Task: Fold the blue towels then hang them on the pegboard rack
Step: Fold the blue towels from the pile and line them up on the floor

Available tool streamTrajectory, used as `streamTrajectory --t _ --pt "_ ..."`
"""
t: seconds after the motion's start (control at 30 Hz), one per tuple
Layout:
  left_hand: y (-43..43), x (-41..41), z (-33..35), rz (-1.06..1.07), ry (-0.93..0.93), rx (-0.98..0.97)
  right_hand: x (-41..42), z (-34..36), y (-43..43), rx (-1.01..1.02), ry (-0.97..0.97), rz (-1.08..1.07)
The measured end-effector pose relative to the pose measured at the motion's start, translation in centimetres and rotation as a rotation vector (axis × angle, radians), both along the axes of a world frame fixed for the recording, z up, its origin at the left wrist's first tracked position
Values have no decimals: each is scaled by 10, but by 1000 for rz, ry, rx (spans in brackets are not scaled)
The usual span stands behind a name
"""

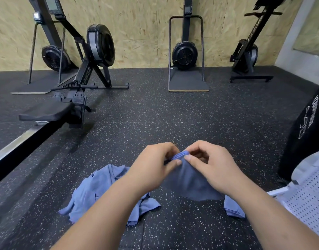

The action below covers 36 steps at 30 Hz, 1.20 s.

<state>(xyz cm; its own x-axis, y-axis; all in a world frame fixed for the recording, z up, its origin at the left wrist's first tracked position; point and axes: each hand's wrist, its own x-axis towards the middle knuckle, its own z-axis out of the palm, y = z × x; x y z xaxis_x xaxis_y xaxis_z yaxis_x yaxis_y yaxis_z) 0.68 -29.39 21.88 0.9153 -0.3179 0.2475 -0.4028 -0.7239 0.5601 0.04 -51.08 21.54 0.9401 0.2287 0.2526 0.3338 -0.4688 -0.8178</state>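
Left hand (pixel 151 168), right hand (pixel 211 166) close together, both pinching towel (pixel 189 181); fingertips (pixel 187 157) perhaps touching.

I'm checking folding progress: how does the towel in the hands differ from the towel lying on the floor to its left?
The held towel is lifted, its top edge pinched by the left hand and right hand; the loose towel lies untouched on the floor. The held towel hangs fairly smooth; the loose towel is crumpled. Both are blue cloth.
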Motion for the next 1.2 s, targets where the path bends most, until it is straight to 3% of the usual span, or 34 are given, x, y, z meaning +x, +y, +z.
streamTrajectory --t 0.13,0.37,0.57,0.7,0.87,1.07,1.2 --pt "-2 3 0 -22 -115 -12 3 -5 -4 72 129 93" --pt "10 -1 16 -63 -238 -89 5 -33 -15 -296 262 177" --pt "32 3 21 174 -232 -273 10 -34 -33 -537 260 156" --pt "41 10 17 336 -133 -381 14 -29 -49 -536 306 114" --pt "49 20 9 484 -4 -512 14 -17 -61 -283 424 156" --pt "57 28 6 628 39 -592 13 0 -71 63 308 3" --pt "61 29 0 648 98 -719 10 8 -80 329 473 88"
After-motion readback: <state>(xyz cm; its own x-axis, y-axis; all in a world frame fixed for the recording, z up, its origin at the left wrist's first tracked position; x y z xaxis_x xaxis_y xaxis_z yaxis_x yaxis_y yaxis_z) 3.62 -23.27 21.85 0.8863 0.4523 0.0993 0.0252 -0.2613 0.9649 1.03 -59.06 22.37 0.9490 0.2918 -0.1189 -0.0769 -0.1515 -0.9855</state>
